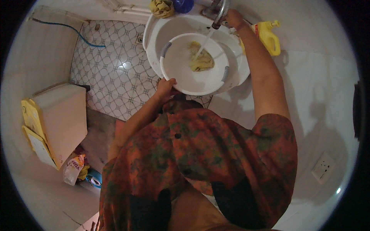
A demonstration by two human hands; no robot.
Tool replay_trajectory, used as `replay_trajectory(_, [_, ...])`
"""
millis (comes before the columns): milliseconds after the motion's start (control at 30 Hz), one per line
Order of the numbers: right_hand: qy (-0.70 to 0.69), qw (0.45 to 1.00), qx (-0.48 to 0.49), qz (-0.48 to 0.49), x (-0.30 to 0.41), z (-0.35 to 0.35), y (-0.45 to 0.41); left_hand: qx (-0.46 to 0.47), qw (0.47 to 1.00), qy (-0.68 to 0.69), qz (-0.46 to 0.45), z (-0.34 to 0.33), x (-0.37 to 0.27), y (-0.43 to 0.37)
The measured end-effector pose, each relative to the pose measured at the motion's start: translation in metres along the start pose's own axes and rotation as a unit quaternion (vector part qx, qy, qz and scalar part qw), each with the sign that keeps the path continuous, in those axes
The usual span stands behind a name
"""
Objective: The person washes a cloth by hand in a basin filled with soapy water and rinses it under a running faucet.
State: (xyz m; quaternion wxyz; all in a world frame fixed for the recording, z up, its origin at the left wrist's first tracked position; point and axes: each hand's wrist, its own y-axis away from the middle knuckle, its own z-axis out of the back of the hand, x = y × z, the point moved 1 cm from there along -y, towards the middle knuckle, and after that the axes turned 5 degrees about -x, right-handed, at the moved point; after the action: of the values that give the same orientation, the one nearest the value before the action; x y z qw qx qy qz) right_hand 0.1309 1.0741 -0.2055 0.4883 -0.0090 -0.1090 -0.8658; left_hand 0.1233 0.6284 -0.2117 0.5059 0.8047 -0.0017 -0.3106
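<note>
My left hand [166,89] grips the near-left rim of a white plastic basin [176,68], thumb over the edge. The basin has grey side grips and rests tilted in a white washbasin [244,68]. A wet yellowish cloth [202,62] lies inside it, and a stream of water [205,43] falls onto the cloth from a metal faucet [222,14]. My right hand [233,19] is at the faucet, just right of the spout. Its fingers are partly hidden, so their hold cannot be made out.
A crumpled yellowish cloth [162,8] and a blue object [183,5] sit on the washbasin's far edge. Right of it stands a yellow jug [267,37] with a handle. A blue hose [72,29] hangs at left above patterned floor tiles [115,63]. A white cabinet-like box [62,112] stands lower left.
</note>
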Motion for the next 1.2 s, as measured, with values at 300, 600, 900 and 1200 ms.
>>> replay_trajectory(300, [-0.069,0.996,-0.047,0.021,0.002,0.013,0.006,0.006,1.0,0.021,-0.009,0.002,0.001,0.004])
replay_trajectory(600, [-0.043,0.997,-0.044,0.054,0.016,0.038,0.026,0.011,1.0,-0.015,0.008,0.0,-0.006,0.03])
replay_trajectory(900, [0.009,0.993,-0.049,0.106,0.021,0.04,0.026,0.079,0.996,0.006,0.05,0.003,-0.007,0.032])
replay_trajectory(1200, [-0.095,0.992,-0.062,0.047,-0.013,0.004,0.002,0.104,0.993,0.048,0.022,0.01,0.007,0.011])
